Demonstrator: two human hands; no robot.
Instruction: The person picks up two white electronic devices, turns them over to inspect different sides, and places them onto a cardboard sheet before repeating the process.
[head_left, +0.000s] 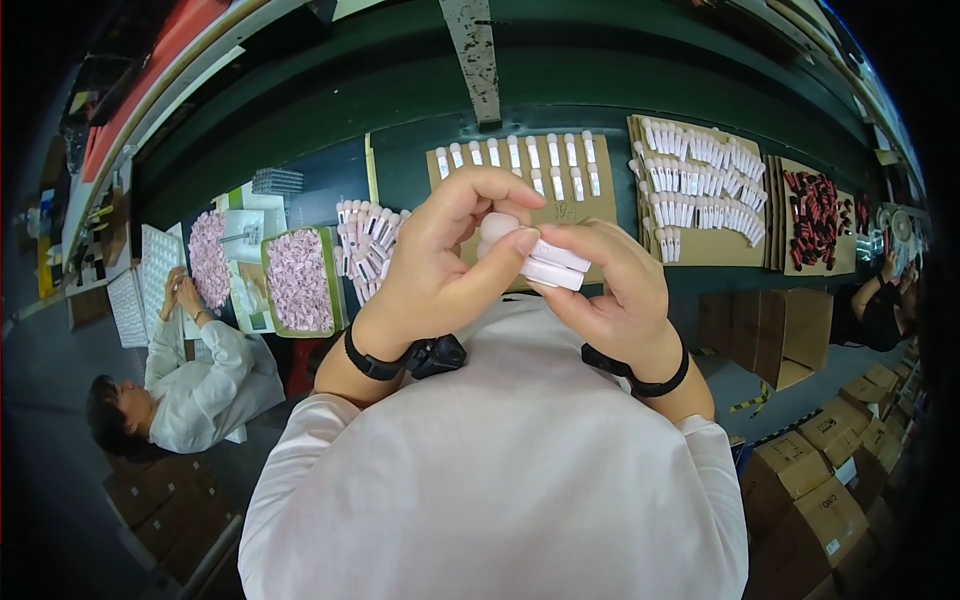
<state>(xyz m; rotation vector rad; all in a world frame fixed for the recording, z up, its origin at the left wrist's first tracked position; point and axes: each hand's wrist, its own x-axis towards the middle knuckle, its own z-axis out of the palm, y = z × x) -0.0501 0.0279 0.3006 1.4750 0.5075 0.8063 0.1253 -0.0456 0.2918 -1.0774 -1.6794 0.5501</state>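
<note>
In front of my chest, both hands grip a few small white sticks (556, 268) with rounded pale-pink heads, lying side by side. My left hand (425, 275) is curled around the rounded heads, its thumb pressed over them. The white lower ends are pinched between the thumb and fingers of my right hand (630, 280). How many sticks are held I cannot tell, since the fingers cover part of them. Just beyond my hands lies a cardboard sheet (600, 212) with two rows of similar round-headed sticks (514, 152). A loose heap of them (368, 238) is left of my left hand.
Right of the sheet, another cardboard sheet (715, 252) bears several rows of sticks, with red-and-black pieces (812, 222) beyond. At left stands a green-rimmed tray (267, 292) of small pinkish pieces. A co-worker (205, 385) sits far left; another person (880, 310) is far right. Cardboard boxes (765, 330) stand lower right.
</note>
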